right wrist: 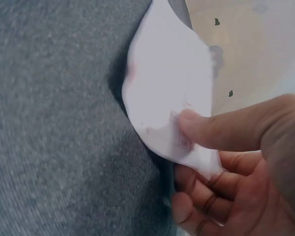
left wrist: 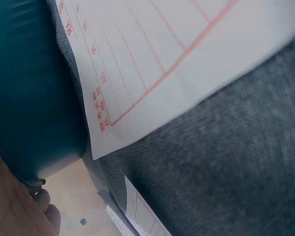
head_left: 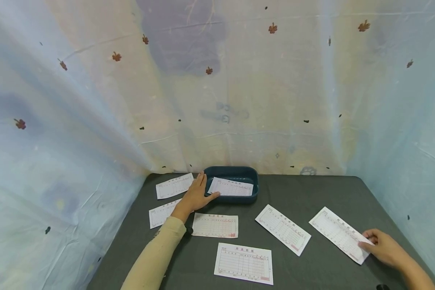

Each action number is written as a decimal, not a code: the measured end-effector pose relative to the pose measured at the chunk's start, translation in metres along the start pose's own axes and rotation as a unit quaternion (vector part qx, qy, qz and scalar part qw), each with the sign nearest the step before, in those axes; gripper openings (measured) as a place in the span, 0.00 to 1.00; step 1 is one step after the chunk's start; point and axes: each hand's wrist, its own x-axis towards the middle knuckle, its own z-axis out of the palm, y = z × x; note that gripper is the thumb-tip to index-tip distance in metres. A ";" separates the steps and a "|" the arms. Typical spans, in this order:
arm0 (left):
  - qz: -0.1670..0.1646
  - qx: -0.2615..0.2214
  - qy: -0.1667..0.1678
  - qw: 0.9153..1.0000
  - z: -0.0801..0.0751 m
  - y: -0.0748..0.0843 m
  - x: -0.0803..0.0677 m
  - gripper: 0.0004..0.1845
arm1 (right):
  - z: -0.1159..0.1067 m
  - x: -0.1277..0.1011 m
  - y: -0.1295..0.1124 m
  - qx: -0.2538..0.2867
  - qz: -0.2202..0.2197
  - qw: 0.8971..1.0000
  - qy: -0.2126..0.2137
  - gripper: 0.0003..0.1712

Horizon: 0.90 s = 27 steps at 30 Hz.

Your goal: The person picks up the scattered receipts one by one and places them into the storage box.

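Observation:
A dark blue tray (head_left: 251, 176) stands at the back of the grey table (head_left: 311, 189) with one printed paper slip (head_left: 230, 187) lying in it. My left hand (head_left: 198, 194) rests against the tray's near-left corner, fingers straight along its side and thumb along its front. In the left wrist view the tray's wall (left wrist: 34, 98) is beside my left hand (left wrist: 14, 209), with a slip (left wrist: 162, 59) close by. My right hand (head_left: 372, 242) pinches the right end of another slip (head_left: 337, 233) at the table's right. The right wrist view shows the thumb (right wrist: 226, 130) on top of that slip (right wrist: 167, 98), whose end curls off the table.
Several more slips lie flat on the table: two at the left (head_left: 174, 185) (head_left: 161, 213), one in the middle (head_left: 215, 225), one near the front (head_left: 244, 263), one right of centre (head_left: 282, 229). A pale patterned cloth (head_left: 217, 80) hangs round the back and sides.

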 end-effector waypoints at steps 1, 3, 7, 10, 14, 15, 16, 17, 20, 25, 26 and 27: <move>-0.001 0.002 -0.001 1.000 0.000 -0.001 0.000 0.64 | 0.000 0.001 -0.002 0.003 0.003 1.000 0.002 0.14; -0.004 0.005 -0.004 1.000 0.000 -0.001 0.001 0.64 | -0.001 0.004 -0.006 0.014 0.003 1.000 0.010 0.14; -0.005 0.008 -0.005 1.000 0.001 -0.002 0.002 0.65 | 0.001 0.010 -0.013 0.029 -0.009 0.999 0.035 0.12; -0.005 0.006 -0.008 1.000 0.002 -0.003 0.003 0.65 | 0.004 0.013 -0.016 0.027 -0.023 0.998 0.059 0.09; -0.004 0.010 -0.010 1.000 0.005 -0.004 0.003 0.65 | 0.006 0.017 -0.021 0.021 -0.043 0.994 0.094 0.07; -0.004 0.015 -0.011 1.000 0.005 -0.004 0.004 0.65 | 0.006 0.019 -0.023 0.019 -0.048 0.994 0.102 0.07; -0.002 0.013 -0.008 1.000 0.005 -0.003 0.003 0.65 | 0.006 0.020 -0.025 0.019 -0.051 0.993 0.108 0.07; 0.000 0.012 -0.004 1.000 0.005 -0.003 0.003 0.65 | 0.006 0.022 -0.028 0.017 -0.053 0.992 0.113 0.07; 0.002 0.006 0.003 1.000 0.004 -0.002 0.002 0.63 | 0.006 0.027 -0.035 0.014 -0.051 0.991 0.123 0.07; 0.001 0.005 0.008 1.000 0.004 -0.001 0.002 0.62 | 0.006 0.034 -0.047 0.020 -0.046 0.989 0.139 0.09; 0.000 0.007 0.008 1.000 0.004 -0.001 0.001 0.62 | 0.007 0.036 -0.049 0.023 -0.047 0.988 0.144 0.09; 0.000 0.008 0.008 1.000 0.004 0.000 0.001 0.62 | 0.007 0.037 -0.051 0.028 -0.048 0.987 0.148 0.09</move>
